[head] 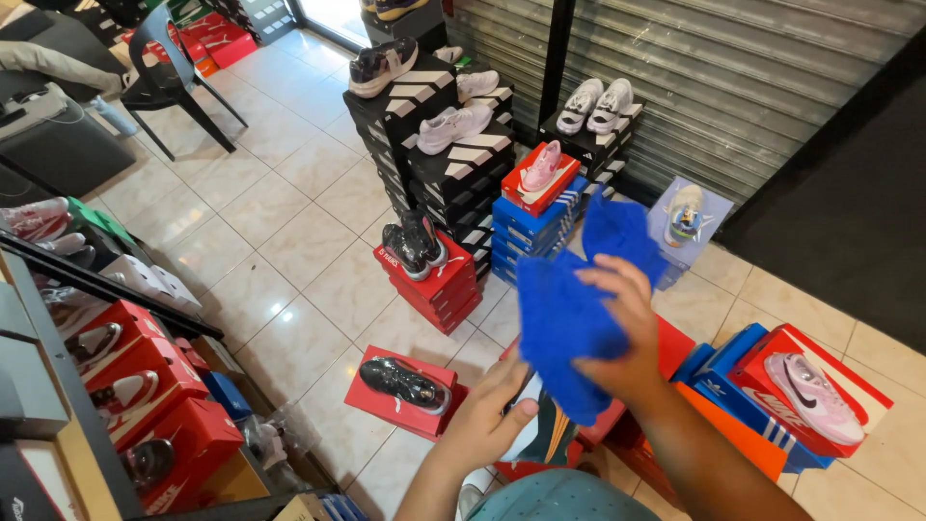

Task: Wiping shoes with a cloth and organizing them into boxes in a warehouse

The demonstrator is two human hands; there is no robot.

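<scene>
Far-left shelf: red shoe boxes [145, 386], 3 seen w/ a shoe on each, slanted row.
Floor box: 1 flat red box [371, 403] on tile, 1 black sneaker [403, 382] lying on top.
Red stack: approx. 4 red boxes [434, 289], black pair on top.
Black stacks: tall black striped boxes [424, 106], 1 dark shoe + pale shoes on top.
Blue stack: blue boxes [526, 232], red box w/ 1 pink shoe on top.
Left hand [487, 415]: low centre, palm down, fingers flat on a shoe [540, 434] w/ teal + orange side; thumb out. Grip: can't tell if closed round it.
Right hand [622, 333]: raised above left, fingers clamped on blue cloth [569, 318], cloth bunched, hangs over the shoe.
Right boxes: orange + blue boxes, 1 red box [762, 376] w/ 1 pink sneaker.
</scene>
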